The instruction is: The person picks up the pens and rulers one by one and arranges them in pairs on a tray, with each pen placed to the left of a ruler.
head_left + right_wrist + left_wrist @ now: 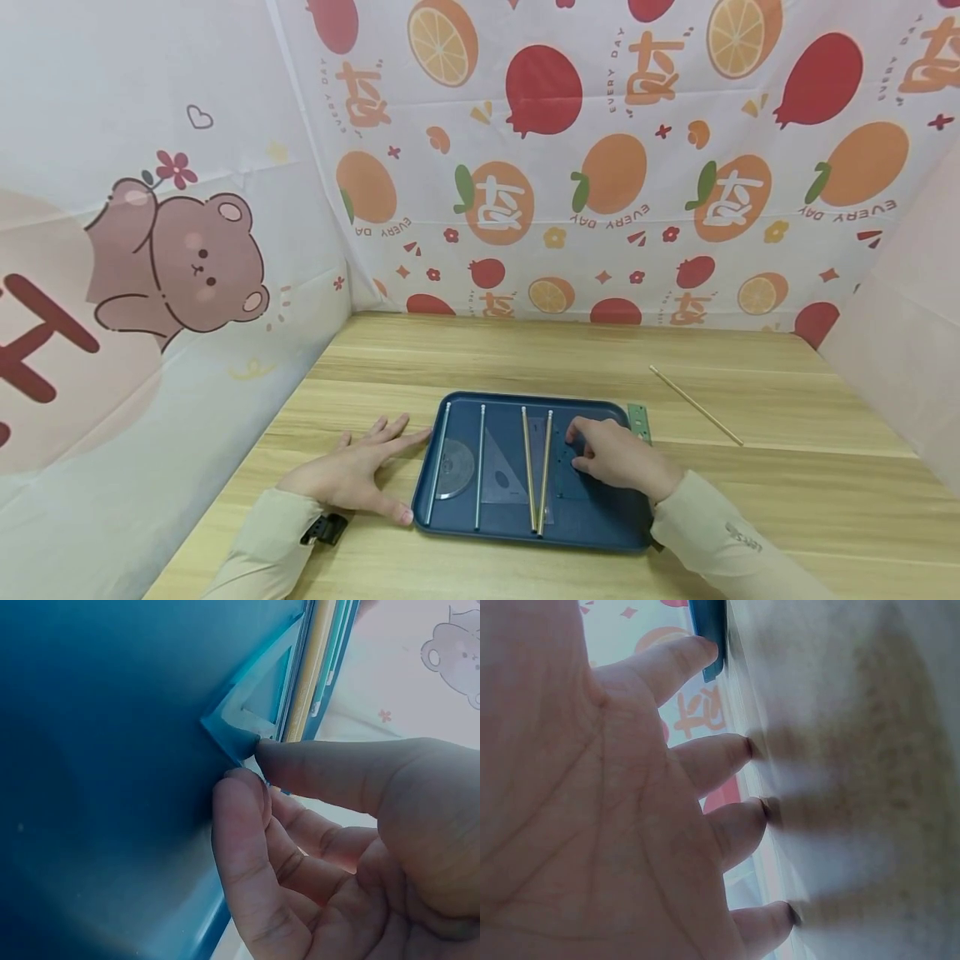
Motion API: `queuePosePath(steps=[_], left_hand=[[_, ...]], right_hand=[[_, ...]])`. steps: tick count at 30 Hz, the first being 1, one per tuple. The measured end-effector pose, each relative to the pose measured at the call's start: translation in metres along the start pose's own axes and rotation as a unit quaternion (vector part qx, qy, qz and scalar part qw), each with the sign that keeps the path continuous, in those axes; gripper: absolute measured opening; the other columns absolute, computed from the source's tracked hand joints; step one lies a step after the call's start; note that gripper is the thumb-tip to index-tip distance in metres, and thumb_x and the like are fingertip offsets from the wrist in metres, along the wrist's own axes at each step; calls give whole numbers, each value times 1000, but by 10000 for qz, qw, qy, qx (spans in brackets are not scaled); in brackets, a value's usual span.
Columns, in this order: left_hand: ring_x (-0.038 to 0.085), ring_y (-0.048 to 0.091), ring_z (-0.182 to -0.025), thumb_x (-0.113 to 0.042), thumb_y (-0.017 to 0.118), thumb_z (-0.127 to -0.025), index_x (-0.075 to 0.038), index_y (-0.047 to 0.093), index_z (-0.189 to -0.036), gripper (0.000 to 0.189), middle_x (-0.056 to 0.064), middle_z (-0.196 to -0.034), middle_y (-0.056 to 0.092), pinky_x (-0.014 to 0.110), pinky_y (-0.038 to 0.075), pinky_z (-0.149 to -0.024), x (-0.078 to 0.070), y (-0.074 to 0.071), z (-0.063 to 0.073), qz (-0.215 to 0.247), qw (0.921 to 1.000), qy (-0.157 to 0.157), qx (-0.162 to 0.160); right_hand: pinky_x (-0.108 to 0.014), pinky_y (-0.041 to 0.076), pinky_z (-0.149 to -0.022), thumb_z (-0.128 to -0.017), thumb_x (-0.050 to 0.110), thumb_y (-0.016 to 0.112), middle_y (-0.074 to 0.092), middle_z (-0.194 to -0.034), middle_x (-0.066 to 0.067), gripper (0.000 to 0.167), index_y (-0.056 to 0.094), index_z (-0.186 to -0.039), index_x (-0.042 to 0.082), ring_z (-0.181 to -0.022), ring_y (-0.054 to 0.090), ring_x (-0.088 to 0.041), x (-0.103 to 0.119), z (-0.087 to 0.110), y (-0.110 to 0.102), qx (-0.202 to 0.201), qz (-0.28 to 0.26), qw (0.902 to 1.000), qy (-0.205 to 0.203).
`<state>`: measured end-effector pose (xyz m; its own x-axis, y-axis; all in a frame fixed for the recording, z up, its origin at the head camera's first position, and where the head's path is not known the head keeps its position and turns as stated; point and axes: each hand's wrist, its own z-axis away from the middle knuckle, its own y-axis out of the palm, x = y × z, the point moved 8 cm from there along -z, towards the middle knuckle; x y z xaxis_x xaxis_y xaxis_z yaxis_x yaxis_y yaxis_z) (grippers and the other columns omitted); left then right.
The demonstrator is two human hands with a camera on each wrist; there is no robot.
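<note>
A dark blue tray [600, 533] lies on the table. My left hand [360, 477] spreads its fingers on the tabletop, its thumb at the tray's left rim. Over the right half of the tray, my right hand [618, 454] pinches the edge of a clear set square [247, 705] between thumb and curled fingers. The set square's outline is faint in the head view. To its left lie two gold pencils [528, 467], crossing near their lower ends, over a clear flat piece. Further left are another set square [504, 479], two pale green pencils [480, 467] and a clear protractor [456, 468].
A gold pencil [697, 406] lies on the wooden table [750, 358] right of the tray. A green ruler-like strip [639, 421] shows at the tray's upper right edge. Printed cloths [555, 275] hang behind and at the sides.
</note>
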<state>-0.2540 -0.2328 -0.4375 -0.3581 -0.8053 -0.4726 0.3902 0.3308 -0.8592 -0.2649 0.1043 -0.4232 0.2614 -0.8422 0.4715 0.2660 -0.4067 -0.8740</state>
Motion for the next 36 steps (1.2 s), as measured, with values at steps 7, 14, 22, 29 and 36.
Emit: queuePosePath(steps=[7,14,22,29,36], left_hand=[[60,12,-162,-68,92,-69,-33,35,-169,120,23,-179,18,94,3,-113,0,0,0,-27,10000,69,-36],[60,11,-162,-68,92,-70,-32,35,-169,120,23,-179,17,93,2,-113,1,0,0,40,10000,56,-22],[59,11,-162,-67,92,-70,-34,34,-169,120,22,-180,17,93,1,-114,1,0,-1,43,10000,21,1],[59,11,-163,-66,93,-69,-36,34,-169,120,21,-180,17,93,2,-114,1,0,-2,5,10000,-25,29],[60,11,-162,-67,93,-69,-35,35,-169,120,22,-179,17,93,1,-114,1,1,-1,24,10000,26,16]], right_hand=[[-27,42,-56,-99,30,79,60,-70,1,33,70,-120,6,-59,55,-12,9,0,-2,-148,149,9997,-102],[-43,60,-77,-94,53,80,75,-100,-9,58,69,-124,5,-80,63,-18,15,-5,2,-268,668,9972,182],[-51,62,-89,-91,56,82,73,-119,-14,68,66,-134,6,-97,68,-23,19,-9,5,-346,955,9946,214],[-51,62,-87,-92,49,84,73,-119,-13,61,67,-134,8,-95,67,-23,20,-9,6,-314,938,9950,155],[-53,63,-92,-92,44,85,73,-122,-12,55,69,-132,9,-100,68,-24,20,-7,4,-272,917,9953,122]])
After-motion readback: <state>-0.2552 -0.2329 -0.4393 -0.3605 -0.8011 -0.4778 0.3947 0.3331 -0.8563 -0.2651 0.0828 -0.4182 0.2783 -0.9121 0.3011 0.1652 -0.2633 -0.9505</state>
